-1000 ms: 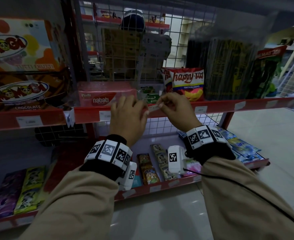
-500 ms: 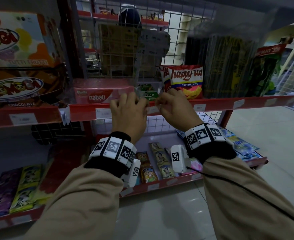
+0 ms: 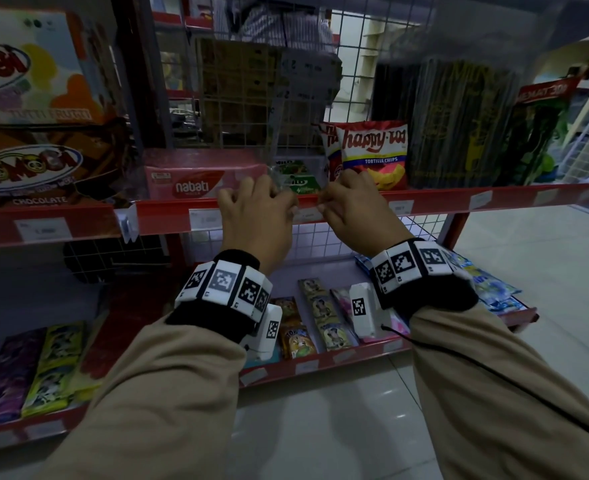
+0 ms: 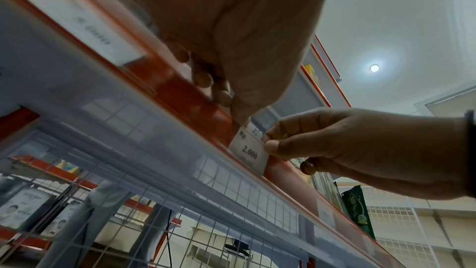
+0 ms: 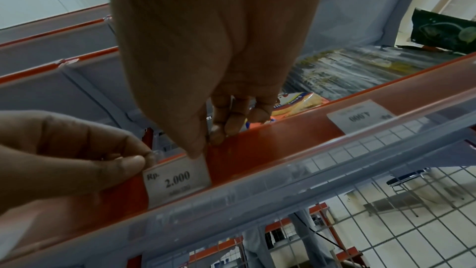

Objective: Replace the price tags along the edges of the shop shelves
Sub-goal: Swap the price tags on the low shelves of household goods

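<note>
Fingers of both hands are bunched up narrow at 1 white price tag [image 5: 177,180], the one printed "Rp. 2.000". It's seated in the red shelf edge [image 3: 435,199], behind the clear plastic strip [image 5: 296,186] that runs along it.

On the left hand [image 3: 256,216], the thumb and first finger are pinched right at the tag's top corner at about 10 o'clock of the tag in the right wrist view. Whether the paper itself or the lip of the clear strip is being gripped there can't be told. The rest of that hand's fingers are curled over the top of the shelf edge.

On the right hand [image 3: 357,211], the thumb tip is pressed down onto the tag's upper edge at roughly 1 o'clock, and the other fingers [image 5: 234,117] are tucked in behind the red edge. In the left wrist view that same hand is seen pinching the tag's side at 3 o'clock, so the tag is held by it.

From the head view the tag is mostly hidden between the 2 hands, just a pale sliver at the middle of the shelf edge. A pink wafer box [image 3: 196,178] sits on the shelf at 10 o'clock of the left hand, and a bag of tortilla chips [image 3: 372,150] at 12 o'clock of the right hand. Another tag reading "4.000" [image 5: 360,116] is slotted further along the edge at 2 o'clock, well apart.
</note>
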{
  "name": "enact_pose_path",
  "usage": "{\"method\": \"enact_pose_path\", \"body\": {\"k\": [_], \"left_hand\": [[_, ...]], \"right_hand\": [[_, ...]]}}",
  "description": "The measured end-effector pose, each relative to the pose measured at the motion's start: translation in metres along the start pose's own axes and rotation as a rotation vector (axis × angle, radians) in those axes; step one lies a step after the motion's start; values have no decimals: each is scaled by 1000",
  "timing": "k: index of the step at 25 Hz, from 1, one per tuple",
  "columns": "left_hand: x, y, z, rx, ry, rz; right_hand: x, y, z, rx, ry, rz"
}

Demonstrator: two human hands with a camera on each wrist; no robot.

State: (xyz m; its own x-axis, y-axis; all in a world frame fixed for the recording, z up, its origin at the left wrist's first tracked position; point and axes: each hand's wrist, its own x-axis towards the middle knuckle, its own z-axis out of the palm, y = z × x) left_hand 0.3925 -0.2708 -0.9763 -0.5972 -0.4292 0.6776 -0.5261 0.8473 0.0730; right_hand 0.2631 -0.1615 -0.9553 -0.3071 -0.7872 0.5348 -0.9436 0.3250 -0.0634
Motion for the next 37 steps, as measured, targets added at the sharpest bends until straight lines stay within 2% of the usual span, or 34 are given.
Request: {"method": "enact_pose_path", "body": {"k": [10, 18, 25, 28, 33, 35, 37], "left_hand": [[-2, 1, 0, 11, 23, 9], [-15, -4, -4, 23, 104, 40], [-46, -13, 1, -44, 18, 127], [-69, -23, 11, 3, -30, 183], [-130, -44, 42, 55, -143, 172], [-161, -56, 58, 93, -253, 182], [-189, -67, 73, 85, -431, 159]], "right_hand": [[-2, 1, -5, 29, -27, 18], [-8, -1, -1, 119, 131, 2], [-28, -6, 26, 180, 268, 14], [-46, -15, 57, 256, 206, 4], [-85, -37, 119, 351, -11, 30], [-102, -46, 146, 354, -104, 19], [-121, -53, 171, 374, -228, 34]]}}
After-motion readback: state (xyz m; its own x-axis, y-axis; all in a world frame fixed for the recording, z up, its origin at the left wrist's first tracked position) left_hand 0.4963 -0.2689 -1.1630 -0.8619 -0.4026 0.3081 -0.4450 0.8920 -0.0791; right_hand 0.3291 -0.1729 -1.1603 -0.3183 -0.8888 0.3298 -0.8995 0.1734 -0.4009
